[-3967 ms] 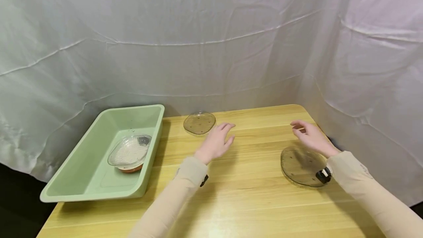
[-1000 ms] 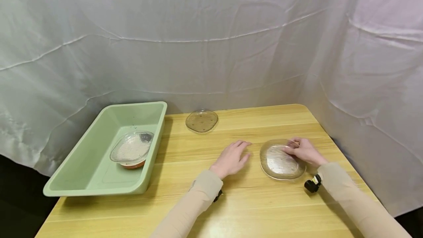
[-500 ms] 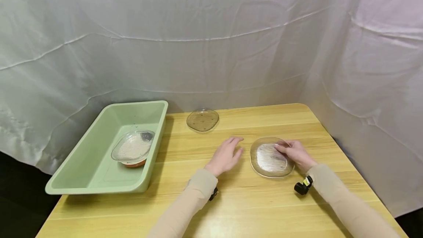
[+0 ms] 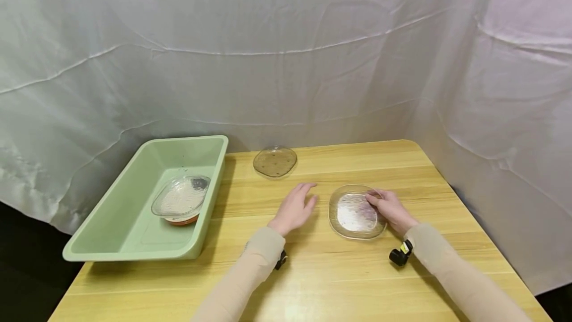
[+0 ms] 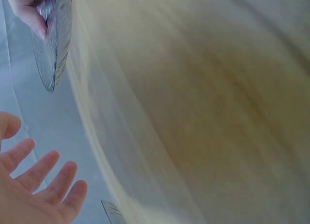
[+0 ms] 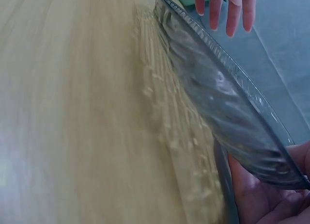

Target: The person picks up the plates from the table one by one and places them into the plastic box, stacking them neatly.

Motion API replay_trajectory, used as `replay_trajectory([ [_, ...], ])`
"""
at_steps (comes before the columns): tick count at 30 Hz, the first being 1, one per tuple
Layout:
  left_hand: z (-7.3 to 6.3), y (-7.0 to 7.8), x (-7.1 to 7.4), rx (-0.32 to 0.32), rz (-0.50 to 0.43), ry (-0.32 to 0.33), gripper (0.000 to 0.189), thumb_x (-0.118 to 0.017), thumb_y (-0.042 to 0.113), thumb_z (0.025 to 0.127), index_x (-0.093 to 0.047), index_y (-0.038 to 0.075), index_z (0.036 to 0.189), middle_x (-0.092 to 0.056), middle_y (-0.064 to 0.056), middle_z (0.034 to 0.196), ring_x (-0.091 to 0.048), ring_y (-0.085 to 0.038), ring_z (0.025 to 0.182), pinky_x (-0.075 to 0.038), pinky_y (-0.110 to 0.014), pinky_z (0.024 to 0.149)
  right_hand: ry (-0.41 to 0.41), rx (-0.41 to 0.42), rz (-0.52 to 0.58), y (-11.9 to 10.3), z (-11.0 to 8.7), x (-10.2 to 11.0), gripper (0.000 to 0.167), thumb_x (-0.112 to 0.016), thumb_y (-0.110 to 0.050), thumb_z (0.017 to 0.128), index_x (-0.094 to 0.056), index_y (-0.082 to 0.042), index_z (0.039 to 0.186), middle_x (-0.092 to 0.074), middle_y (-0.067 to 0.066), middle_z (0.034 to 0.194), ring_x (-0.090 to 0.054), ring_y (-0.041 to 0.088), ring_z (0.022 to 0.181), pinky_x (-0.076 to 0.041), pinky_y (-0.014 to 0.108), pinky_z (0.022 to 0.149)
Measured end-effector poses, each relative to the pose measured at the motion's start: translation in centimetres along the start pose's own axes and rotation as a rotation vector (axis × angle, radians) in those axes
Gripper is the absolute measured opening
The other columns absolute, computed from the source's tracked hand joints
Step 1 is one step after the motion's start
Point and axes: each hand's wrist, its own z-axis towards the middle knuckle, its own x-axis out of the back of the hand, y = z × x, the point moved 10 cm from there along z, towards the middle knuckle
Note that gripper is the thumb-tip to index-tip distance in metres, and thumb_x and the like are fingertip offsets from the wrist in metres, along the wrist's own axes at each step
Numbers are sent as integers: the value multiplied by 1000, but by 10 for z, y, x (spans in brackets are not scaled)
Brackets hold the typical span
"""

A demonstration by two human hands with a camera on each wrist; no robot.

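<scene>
My right hand (image 4: 391,210) grips the right edge of a clear glass plate (image 4: 346,222), thumb on top and fingers beneath. Patterned glass on the plate's underside (image 6: 218,95) faces the table in the right wrist view, raised off the wood. To its left, my left hand (image 4: 292,208) hovers over the table with nothing in it, fingers spread in the left wrist view. A second glass plate (image 4: 274,162) lies at the back edge of the table.
On the left stands a deep green tub (image 4: 134,254). Inside it, another glass plate (image 4: 178,197) lies tilted on a dish with a reddish-brown side (image 4: 183,220). Grey curtains (image 4: 286,83) hang behind and to the right of the wooden table (image 4: 321,282).
My right hand has picked the glass plate up from the table's right side and carried it left. My left hand moved right, then drew back left, staying free.
</scene>
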Motion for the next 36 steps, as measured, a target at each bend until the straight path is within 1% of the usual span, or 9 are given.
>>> replay_trajectory([
  [5,-1,-6,4,8,-32,18,45,-47,26,106,-47,8,148,-52,-12,150,-51,-30,138,-42,-48,118,1,-13,9,0,2,-6,46,-49,-17,106,-48,15,139,-56,30,135,-55,6,96,-50,14,79],
  [8,-1,-10,6,21,-54,21,46,-47,27,106,-47,9,148,-52,-12,150,-51,-31,138,-41,-49,118,-2,-16,38,-1,2,-9,46,-49,-17,106,-48,16,138,-62,22,125,-55,3,93,-50,13,78],
  [12,-2,-17,8,45,-98,20,46,-45,28,107,-45,9,149,-51,-13,151,-51,-33,138,-42,-51,117,-75,-28,201,-1,2,-20,48,-44,-13,107,-37,19,142,-71,6,101,-67,1,85,-60,17,79],
  [15,-2,-21,11,66,-155,24,47,-44,28,107,-44,9,150,-50,-13,152,-52,-36,136,-45,-52,115,-128,-52,332,-1,2,-29,49,-40,-10,108,-28,19,146,-73,2,88,-75,9,78,-62,23,79],
  [18,-2,-26,14,88,-207,35,47,-44,27,107,-45,8,150,-50,-14,152,-55,-38,133,-47,-51,112,-139,-48,359,-4,2,-34,50,-40,-9,108,-26,20,147,-73,2,87,-75,10,79,-62,23,79],
  [25,-2,-36,24,154,-309,72,46,-46,23,106,-46,5,148,-55,-21,145,-60,-39,126,-50,-51,109,-130,-44,387,-10,3,-47,48,-40,-8,107,-29,20,145,-72,4,89,-75,10,80,-62,25,81],
  [31,-2,-44,30,204,-389,86,45,-44,25,107,-46,4,147,-57,-21,141,-63,-40,121,-53,-50,103,-96,-25,329,-18,5,-54,47,-42,-9,106,-36,18,144,-67,2,94,-72,5,80,-62,21,81],
  [33,-3,-46,32,215,-414,91,45,-43,25,107,-46,4,147,-57,-22,141,-64,-41,118,-55,-49,100,-104,-23,337,-22,5,-58,47,-42,-10,107,-35,18,144,-67,3,95,-72,5,81,-62,21,82],
  [36,-4,-49,34,241,-434,89,45,-43,26,108,-46,7,148,-56,-21,141,-65,-38,116,-55,-49,97,-121,-34,385,-27,5,-65,48,-41,-8,107,-33,19,145,-66,6,96,-74,8,81,-62,24,83],
])
